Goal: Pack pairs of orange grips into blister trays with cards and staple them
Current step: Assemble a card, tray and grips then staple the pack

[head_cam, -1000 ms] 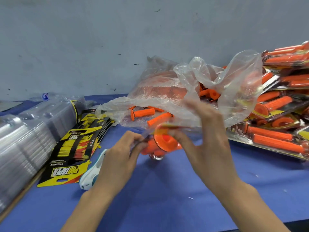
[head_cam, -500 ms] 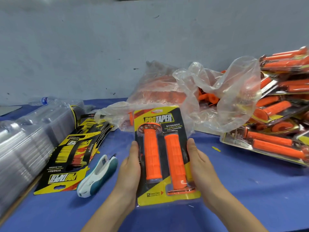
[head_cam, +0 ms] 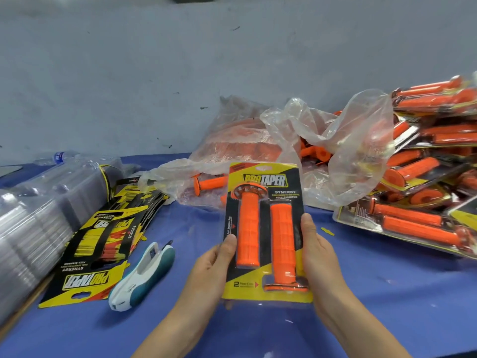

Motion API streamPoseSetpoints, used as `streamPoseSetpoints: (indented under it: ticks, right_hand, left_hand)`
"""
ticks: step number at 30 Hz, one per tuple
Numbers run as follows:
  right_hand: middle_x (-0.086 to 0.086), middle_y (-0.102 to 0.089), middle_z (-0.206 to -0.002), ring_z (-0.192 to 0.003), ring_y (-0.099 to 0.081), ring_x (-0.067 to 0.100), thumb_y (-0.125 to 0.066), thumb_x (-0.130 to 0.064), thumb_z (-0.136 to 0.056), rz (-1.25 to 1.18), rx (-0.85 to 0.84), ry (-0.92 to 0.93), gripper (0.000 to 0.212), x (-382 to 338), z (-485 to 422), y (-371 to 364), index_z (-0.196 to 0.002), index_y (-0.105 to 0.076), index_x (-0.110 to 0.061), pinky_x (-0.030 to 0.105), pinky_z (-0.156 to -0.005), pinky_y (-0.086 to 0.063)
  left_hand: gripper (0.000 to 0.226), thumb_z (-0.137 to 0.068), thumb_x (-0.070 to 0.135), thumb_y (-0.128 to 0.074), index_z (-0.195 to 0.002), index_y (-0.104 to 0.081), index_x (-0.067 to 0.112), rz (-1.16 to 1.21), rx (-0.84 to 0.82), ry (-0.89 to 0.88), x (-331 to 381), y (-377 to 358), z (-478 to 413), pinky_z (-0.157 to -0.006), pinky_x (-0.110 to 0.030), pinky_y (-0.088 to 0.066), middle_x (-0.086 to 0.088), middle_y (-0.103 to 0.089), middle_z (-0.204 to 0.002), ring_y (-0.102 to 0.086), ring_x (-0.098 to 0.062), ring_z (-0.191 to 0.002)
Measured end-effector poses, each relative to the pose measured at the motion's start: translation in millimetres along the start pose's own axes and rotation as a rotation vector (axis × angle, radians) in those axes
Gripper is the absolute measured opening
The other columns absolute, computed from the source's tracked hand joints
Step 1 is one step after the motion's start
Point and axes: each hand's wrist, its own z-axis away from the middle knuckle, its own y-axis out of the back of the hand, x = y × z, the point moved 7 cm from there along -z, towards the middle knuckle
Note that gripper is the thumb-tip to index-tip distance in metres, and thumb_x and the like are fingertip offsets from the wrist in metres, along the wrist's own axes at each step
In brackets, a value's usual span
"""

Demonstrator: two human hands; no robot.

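Observation:
I hold a blister pack [head_cam: 265, 290] upright in front of me, above the blue table [head_cam: 387, 306]. It has a yellow and black card and two orange grips [head_cam: 281, 241] side by side. My left hand [head_cam: 214, 267] grips its left edge, thumb on the front. My right hand [head_cam: 317, 251] grips its right edge the same way. A white and teal stapler [head_cam: 142, 275] lies on the table left of my left hand. A fanned stack of cards [head_cam: 98, 249] lies further left. Clear empty blister trays [head_cam: 38, 215] are stacked at the far left.
A crumpled clear plastic bag [head_cam: 322, 151] with loose orange grips [head_cam: 210, 183] sits behind the pack. A heap of packed blister packs [head_cam: 426, 182] fills the right side. A grey wall runs along the back of the table.
One second ago both hands worked on the pack seen end-on near the bag. It has since been turned face-up toward me and is held by both side edges.

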Motion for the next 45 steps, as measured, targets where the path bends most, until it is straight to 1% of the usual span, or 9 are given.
streamPoseSetpoints:
  ticks: [2, 6, 11, 17, 19, 23, 37, 41, 45]
  right_hand:
    - [-0.010, -0.075, -0.076, -0.067, -0.071, 0.003, -0.038, -0.062, -0.094, 0.002, -0.014, 0.005, 0.054, -0.5, -2.9, 3.3, -0.082, -0.075, -0.025, 0.014, -0.050, -0.049]
    - [-0.001, -0.077, -0.086, -0.080, -0.074, 0.015, -0.042, -0.066, -0.091, -0.025, -0.081, -0.010, 0.049, -4.8, -6.9, 5.9, -0.085, -0.077, -0.033, 0.033, -0.072, -0.055]
    - [0.012, -0.074, -0.102, -0.089, -0.073, 0.028, -0.064, -0.052, -0.080, -0.287, -0.153, -0.060, 0.044, -16.6, -15.0, 19.7, -0.107, -0.074, -0.019, 0.034, -0.063, -0.058]
    - [0.015, -0.074, -0.101, -0.088, -0.073, 0.031, -0.071, -0.039, -0.080, -0.302, -0.052, -0.118, 0.044, -13.7, -16.0, 42.2, -0.112, -0.071, -0.009, 0.039, -0.070, -0.060]
    - [0.015, -0.074, -0.101, -0.092, -0.072, 0.034, -0.072, -0.041, -0.081, -0.322, 0.000, -0.125, 0.044, -12.6, -15.5, 48.7, -0.112, -0.071, -0.010, 0.048, -0.082, -0.058]
    - [0.015, -0.074, -0.101, -0.095, -0.071, 0.036, -0.073, -0.045, -0.079, -0.420, 0.060, -0.174, 0.045, -11.3, -13.6, 60.4, -0.109, -0.072, -0.012, 0.058, -0.090, -0.053]
    - [0.012, -0.074, -0.101, -0.087, -0.073, 0.028, -0.056, -0.056, -0.091, -0.529, 0.060, -0.002, 0.052, -74.6, -19.2, 166.9, -0.116, -0.068, -0.013, 0.044, -0.072, -0.060]
    - [0.016, -0.065, -0.126, -0.118, -0.061, 0.035, -0.034, -0.052, -0.102, -0.640, 0.087, 0.079, 0.049, -78.3, -25.5, 206.5, -0.129, -0.060, -0.021, 0.055, -0.102, -0.045]
    - [0.018, -0.068, -0.118, -0.101, -0.069, 0.034, -0.044, -0.046, -0.100, -0.861, 0.143, 0.005, 0.047, -74.6, -31.6, 214.9, -0.127, -0.059, -0.011, 0.050, -0.086, -0.055]
  left_hand:
    - [0.056, -0.076, 0.072, -0.052, -0.074, -0.073, 0.019, 0.016, -0.026, -0.021, 2.0, -5.6, 6.1, -0.041, -0.023, -0.037, -0.009, -0.059, -0.053, -0.047, -0.019, -0.040]
    - [0.070, -0.064, 0.075, -0.064, -0.089, -0.075, 0.011, 0.136, -0.044, 0.063, -2.2, -4.7, 3.4, -0.070, -0.043, -0.036, -0.024, -0.065, -0.085, -0.051, -0.032, -0.077]
    - [0.090, -0.061, 0.079, -0.071, -0.094, -0.069, -0.005, 0.055, -0.196, 0.152, -13.2, -13.8, 9.7, -0.069, -0.046, -0.034, -0.051, -0.053, -0.096, -0.046, -0.044, -0.087]
    - [0.072, -0.070, 0.077, -0.067, -0.092, -0.076, 0.009, -0.021, -0.277, 0.144, -22.5, -21.0, 5.2, -0.056, -0.029, -0.050, -0.023, -0.071, -0.077, -0.065, -0.029, -0.062]
    - [0.074, -0.068, 0.078, -0.066, -0.096, -0.075, 0.010, -0.062, -0.258, 0.098, -19.9, -22.9, 3.6, -0.070, -0.038, -0.051, -0.029, -0.070, -0.087, -0.065, -0.034, -0.073]
    - [0.081, -0.073, 0.076, -0.063, -0.088, -0.074, -0.003, -0.028, -0.312, 0.111, -12.9, -32.9, 6.6, -0.050, -0.030, -0.046, -0.038, -0.065, -0.084, -0.059, -0.028, -0.056]
    - [0.037, -0.080, 0.045, -0.073, -0.113, -0.070, 0.029, 0.122, -0.571, 0.088, 31.2, -155.8, 23.4, -0.061, -0.043, -0.057, -0.021, -0.069, -0.109, -0.069, -0.037, -0.079]
    - [0.035, -0.082, 0.046, -0.076, -0.105, -0.073, 0.020, 0.192, -0.544, -0.002, 54.8, -195.3, 2.4, -0.054, -0.042, -0.056, -0.022, -0.070, -0.093, -0.067, -0.033, -0.065]
    - [0.046, -0.090, 0.041, -0.064, -0.120, -0.061, 0.006, 0.206, -0.542, -0.173, 127.5, -277.7, -55.6, -0.062, -0.036, -0.058, -0.014, -0.072, -0.097, -0.072, -0.024, -0.082]
